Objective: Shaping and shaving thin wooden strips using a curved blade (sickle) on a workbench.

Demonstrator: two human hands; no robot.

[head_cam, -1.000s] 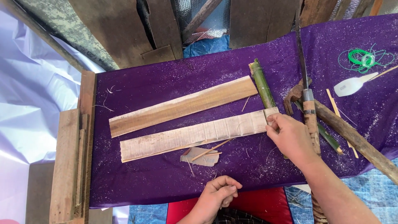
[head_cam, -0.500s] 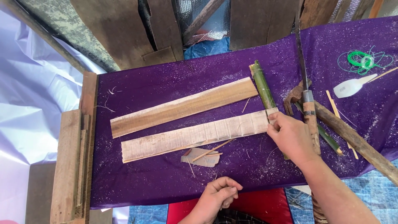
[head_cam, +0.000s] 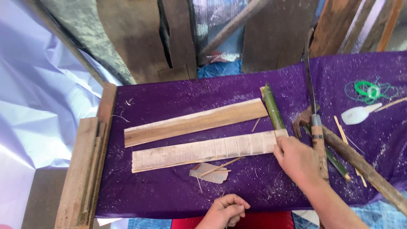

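Note:
Two flat bamboo slats lie side by side on a purple cloth [head_cam: 178,191]: a brownish one [head_cam: 195,122] farther away and a paler, ridged one [head_cam: 207,151] nearer. My right hand [head_cam: 296,159] rests on the right end of the pale slat, fingertips touching it. My left hand [head_cam: 227,210] sits at the cloth's near edge with the fingers curled in, holding nothing that I can see. A green bamboo strip [head_cam: 273,111] lies angled beyond my right hand.
A long knife [head_cam: 314,114] with a wooden handle lies right of my right hand, beside a rough branch [head_cam: 364,167]. A scrap of bamboo [head_cam: 208,173] and thin splinters sit below the slats. Green cord [head_cam: 369,90] and a white spoon [head_cam: 360,113] lie far right. Wooden boards [head_cam: 82,169] line the left.
My right hand has slid slightly along the end of the pale slat. The slats and my left hand stay where they were.

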